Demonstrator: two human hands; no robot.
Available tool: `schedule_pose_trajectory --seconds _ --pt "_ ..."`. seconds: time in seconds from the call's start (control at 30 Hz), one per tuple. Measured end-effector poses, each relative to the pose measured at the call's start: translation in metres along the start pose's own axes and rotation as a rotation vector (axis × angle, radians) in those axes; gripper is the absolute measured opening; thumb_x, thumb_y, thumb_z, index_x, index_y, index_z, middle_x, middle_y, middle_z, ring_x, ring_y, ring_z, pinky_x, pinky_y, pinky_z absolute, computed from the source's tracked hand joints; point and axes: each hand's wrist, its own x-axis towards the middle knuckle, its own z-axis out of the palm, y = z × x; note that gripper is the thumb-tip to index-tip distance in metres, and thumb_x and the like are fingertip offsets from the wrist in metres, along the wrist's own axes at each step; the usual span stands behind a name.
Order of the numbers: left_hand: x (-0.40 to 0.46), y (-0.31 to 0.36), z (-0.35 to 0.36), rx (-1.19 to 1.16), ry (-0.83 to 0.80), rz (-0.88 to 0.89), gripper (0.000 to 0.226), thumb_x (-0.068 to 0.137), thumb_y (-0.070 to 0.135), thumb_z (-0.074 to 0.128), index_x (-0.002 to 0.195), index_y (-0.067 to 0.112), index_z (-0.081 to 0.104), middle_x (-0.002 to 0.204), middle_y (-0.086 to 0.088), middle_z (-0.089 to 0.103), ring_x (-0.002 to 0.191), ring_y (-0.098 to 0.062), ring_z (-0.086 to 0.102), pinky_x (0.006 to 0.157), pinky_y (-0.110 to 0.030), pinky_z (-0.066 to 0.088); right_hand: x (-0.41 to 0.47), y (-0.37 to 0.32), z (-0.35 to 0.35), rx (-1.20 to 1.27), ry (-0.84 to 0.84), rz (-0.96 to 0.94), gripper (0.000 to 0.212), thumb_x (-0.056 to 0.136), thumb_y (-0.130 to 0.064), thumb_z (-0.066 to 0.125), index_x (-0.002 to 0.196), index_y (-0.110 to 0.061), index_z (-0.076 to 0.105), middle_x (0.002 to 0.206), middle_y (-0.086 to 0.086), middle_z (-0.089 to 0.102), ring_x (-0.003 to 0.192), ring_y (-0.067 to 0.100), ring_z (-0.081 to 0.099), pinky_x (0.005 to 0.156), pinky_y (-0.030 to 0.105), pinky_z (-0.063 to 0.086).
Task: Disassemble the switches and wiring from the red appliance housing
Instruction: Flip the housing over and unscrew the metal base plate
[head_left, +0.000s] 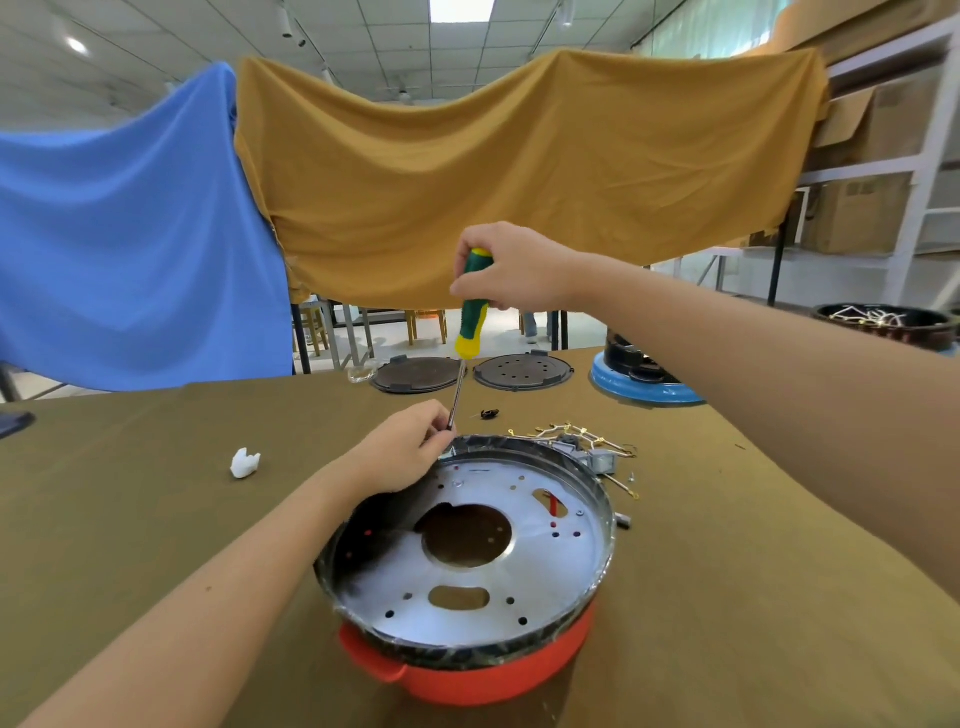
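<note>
No lettering is legible anywhere. The round red plastic appliance housing, with its perforated silver metal plate facing up, sits at six o'clock on the olive-brown cloth table. The right hand grips the green-and-yellow-handled screwdriver, whose long axis is nearly vertical, tip down at the housing's twelve-o'clock rim. The left hand pinches its shaft. Loose gold-tipped wires and grey switches lie just beyond, at one o'clock.

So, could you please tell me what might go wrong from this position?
1. The left hand pinches the screwdriver shaft right at its tip, on the red housing's far rim; a slip could jab the fingers.
2. The right hand grips the handle high up, so the tip may skid off.
3. Loose wires lying just behind the rim could be knocked away.
</note>
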Motion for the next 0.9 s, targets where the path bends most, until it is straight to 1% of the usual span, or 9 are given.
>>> schedule_pose_trajectory --seconds 0.07,0.17,0.27,0.4,0.5,0.57,0.63,0.77,0.9 --pt "0.0 0.0 -0.005 -0.114 0.041 -0.077 0.009 0.101 0.024 0.052 0.102 0.02 0.059 0.101 0.002 0.066 0.092 -0.011 0.061 0.078 -0.022 0.048 -0.005 0.011 -0.005 0.125 0.081 0.063 0.011 0.094 -0.022 0.064 0.1 -0.014 0.058 0.089 0.004 0.063 0.066 0.01 0.058 0.055 0.018 0.05" --pt "-0.005 -0.004 -0.017 -0.375 0.138 -0.197 0.013 0.102 0.021 0.051 0.1 0.019 0.064 0.098 0.005 0.07 0.095 -0.008 0.066 0.084 -0.025 0.051 -0.016 0.036 -0.006 0.301 0.205 0.202 0.015 0.095 -0.023 0.064 0.1 -0.01 0.057 0.092 0.01 0.068 0.066 0.013 0.062 0.06 0.023 0.057" --pt "-0.016 -0.012 -0.024 -0.536 0.183 -0.263 0.015 0.101 0.018 0.053 0.1 0.017 0.068 0.092 0.002 0.073 0.089 -0.01 0.069 0.075 -0.021 0.054 -0.033 0.065 0.011 0.51 0.218 0.346 0.019 0.095 -0.021 0.066 0.102 -0.005 0.059 0.093 0.014 0.068 0.067 0.019 0.065 0.064 0.027 0.06" --pt "-0.028 -0.018 -0.021 -0.411 0.223 -0.255 0.014 0.099 0.02 0.058 0.095 0.019 0.071 0.084 0.005 0.075 0.078 -0.004 0.069 0.068 -0.013 0.048 -0.063 0.092 0.05 0.747 0.223 0.453 0.018 0.095 -0.018 0.065 0.104 -0.003 0.06 0.104 0.016 0.065 0.071 0.019 0.067 0.069 0.027 0.06" --pt "-0.035 -0.024 -0.016 -0.318 0.278 -0.24 0.013 0.097 0.021 0.062 0.089 0.024 0.072 0.079 0.011 0.075 0.077 0.0 0.067 0.07 -0.015 0.045 -0.082 0.102 0.077 0.868 0.31 0.457 0.009 0.093 -0.014 0.067 0.098 -0.007 0.064 0.109 0.018 0.063 0.081 0.025 0.069 0.08 0.036 0.061" --pt "-0.038 -0.028 -0.015 -0.331 0.305 -0.253 0.012 0.096 0.019 0.063 0.088 0.026 0.07 0.076 0.014 0.074 0.074 0.004 0.066 0.071 -0.016 0.044 -0.091 0.102 0.093 0.91 0.385 0.431 0.002 0.092 -0.012 0.068 0.092 -0.011 0.066 0.111 0.018 0.063 0.092 0.029 0.071 0.085 0.041 0.061" --pt "-0.041 -0.03 -0.016 -0.356 0.322 -0.271 0.013 0.095 0.017 0.064 0.088 0.026 0.07 0.075 0.015 0.074 0.071 0.005 0.067 0.07 -0.016 0.046 -0.093 0.098 0.104 0.937 0.428 0.418 0.003 0.091 -0.011 0.069 0.092 -0.013 0.067 0.111 0.017 0.064 0.096 0.028 0.071 0.082 0.039 0.061" --pt "-0.041 -0.029 -0.021 -0.31 0.418 -0.277 0.018 0.095 0.013 0.063 0.084 0.025 0.068 0.07 0.01 0.072 0.068 0.0 0.067 0.062 -0.011 0.045 -0.094 0.093 0.109 1.003 0.475 0.395 0.006 0.09 -0.008 0.07 0.095 -0.009 0.066 0.107 0.017 0.067 0.091 0.024 0.073 0.075 0.033 0.061" --pt "-0.039 -0.023 -0.017 -0.186 0.449 -0.256 0.021 0.095 0.014 0.062 0.081 0.028 0.066 0.076 0.011 0.071 0.076 -0.004 0.066 0.067 -0.017 0.045 -0.096 0.09 0.11 1.011 0.515 0.369 0.006 0.09 -0.008 0.069 0.094 -0.006 0.064 0.099 0.014 0.068 0.084 0.022 0.073 0.07 0.03 0.061"
